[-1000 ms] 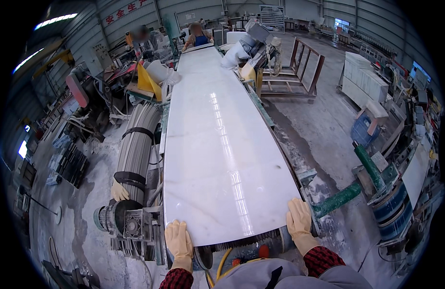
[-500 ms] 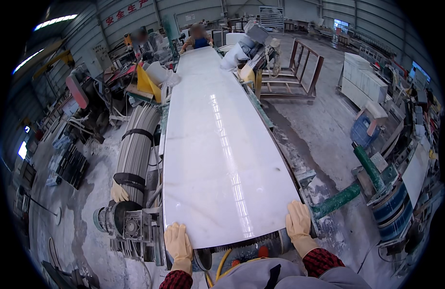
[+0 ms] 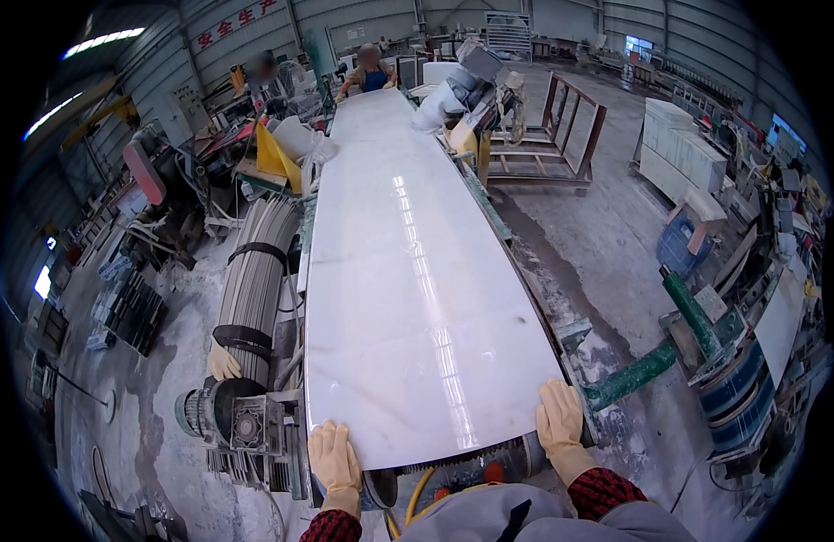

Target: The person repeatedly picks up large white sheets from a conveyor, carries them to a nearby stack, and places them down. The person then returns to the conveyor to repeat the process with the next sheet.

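Observation:
A long, glossy white stone slab (image 3: 390, 298) lies flat along the machine bed, stretching away from me. My left hand (image 3: 335, 461), in a cream rubber glove, grips its near left corner with the fingers over the edge. At the near right corner my right hand (image 3: 562, 428), gloved alike, has its fingers on the slab's edge. Both thumbs are mostly hidden. A toothed dark belt (image 3: 417, 466) shows under the slab's near end. Across at the far end, a person in a blue apron (image 3: 375, 79) has both arms out to the slab.
Left of the slab stand a ribbed roller cover (image 3: 254, 262) and a motor (image 3: 196, 412), with a loose cream glove (image 3: 224, 360) by them. A green pipe arm (image 3: 631, 376) juts out at the right. Farther off are a rusty metal frame (image 3: 575, 135) and stacked white blocks (image 3: 681, 154).
The slab has shifted very slightly toward me, and my hands have moved barely at all with it. At the far end the person stands a little more upright.

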The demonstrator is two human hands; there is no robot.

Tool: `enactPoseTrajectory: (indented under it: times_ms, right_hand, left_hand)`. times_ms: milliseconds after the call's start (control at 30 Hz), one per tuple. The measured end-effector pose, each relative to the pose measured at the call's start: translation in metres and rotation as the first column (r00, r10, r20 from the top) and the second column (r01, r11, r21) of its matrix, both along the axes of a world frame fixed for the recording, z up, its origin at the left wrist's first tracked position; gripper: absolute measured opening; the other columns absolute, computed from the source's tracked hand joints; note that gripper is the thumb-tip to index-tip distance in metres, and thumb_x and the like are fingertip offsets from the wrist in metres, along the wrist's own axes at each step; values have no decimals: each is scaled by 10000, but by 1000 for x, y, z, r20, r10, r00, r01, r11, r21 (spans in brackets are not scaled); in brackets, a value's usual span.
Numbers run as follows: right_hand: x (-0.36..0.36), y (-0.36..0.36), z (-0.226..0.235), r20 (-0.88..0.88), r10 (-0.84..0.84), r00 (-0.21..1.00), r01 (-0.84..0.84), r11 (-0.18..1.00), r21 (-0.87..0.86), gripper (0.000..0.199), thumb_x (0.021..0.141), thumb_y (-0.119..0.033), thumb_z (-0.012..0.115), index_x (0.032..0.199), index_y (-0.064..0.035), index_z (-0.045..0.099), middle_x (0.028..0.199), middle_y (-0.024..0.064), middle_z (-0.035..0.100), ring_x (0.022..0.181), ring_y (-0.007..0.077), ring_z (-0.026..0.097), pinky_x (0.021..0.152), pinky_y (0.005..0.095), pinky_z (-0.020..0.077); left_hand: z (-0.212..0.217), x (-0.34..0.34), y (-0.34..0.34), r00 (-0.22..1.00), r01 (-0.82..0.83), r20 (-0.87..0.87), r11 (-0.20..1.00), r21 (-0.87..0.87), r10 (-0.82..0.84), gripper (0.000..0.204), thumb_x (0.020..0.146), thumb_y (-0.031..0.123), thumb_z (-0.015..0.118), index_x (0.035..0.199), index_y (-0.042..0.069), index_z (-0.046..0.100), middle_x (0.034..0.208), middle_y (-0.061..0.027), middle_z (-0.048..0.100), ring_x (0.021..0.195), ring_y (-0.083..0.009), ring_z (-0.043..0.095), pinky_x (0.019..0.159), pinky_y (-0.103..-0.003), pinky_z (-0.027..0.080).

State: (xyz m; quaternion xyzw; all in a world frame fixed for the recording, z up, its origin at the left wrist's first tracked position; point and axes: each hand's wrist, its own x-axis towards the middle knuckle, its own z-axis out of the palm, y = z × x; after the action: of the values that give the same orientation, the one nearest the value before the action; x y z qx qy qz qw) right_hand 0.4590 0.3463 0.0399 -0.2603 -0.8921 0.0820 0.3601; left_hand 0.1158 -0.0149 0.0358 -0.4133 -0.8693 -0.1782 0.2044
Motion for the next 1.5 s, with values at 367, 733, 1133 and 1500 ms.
enactPoseTrajectory:
  times_ms: [367, 733, 1133, 1500]
  right_hand:
    - [1, -2, 3, -13, -7, 1000, 7, 1000, 21, 313, 1049, -146, 654, 1294, 32, 733, 1308, 274, 744, 1207, 497, 691, 1074, 600, 542]
    - [7, -5, 2, 1, 17, 1000, -16, 998, -56, 343, 1074, -157, 655, 1344, 39, 730, 1371, 297, 732, 1241, 533, 674, 1110, 624, 533]
    - [10, -9, 0, 10, 1, 1000, -1, 999, -39, 348, 1068, -170, 649, 1336, 39, 724, 1373, 298, 734, 1255, 528, 673, 1118, 621, 529]
    - [9, -11, 3, -19, -19, 1000, 20, 998, 53, 298, 1046, -155, 644, 1263, 29, 731, 1291, 263, 736, 1209, 483, 691, 1059, 585, 539]
  left_hand:
    - [0, 4, -4, 999, 4, 40, 1000, -3, -4, 262, 1083, 160, 670, 1310, 67, 763, 1446, -223, 749, 1314, -475, 665, 1164, -596, 508]
    - [2, 9, -4, 1000, -16, 6, 1000, -11, 16, 236, 1077, 155, 657, 1271, 71, 760, 1418, -213, 753, 1291, -455, 672, 1146, -577, 514]
    - [3, 14, -8, 999, -33, 40, 999, -35, 35, 250, 1077, 164, 661, 1297, 83, 748, 1450, -207, 731, 1366, -471, 649, 1186, -595, 504]
    - [-2, 15, -12, 999, -23, 25, 999, -28, 23, 255, 1076, 178, 661, 1289, 77, 759, 1436, -209, 742, 1343, -466, 661, 1174, -591, 512]
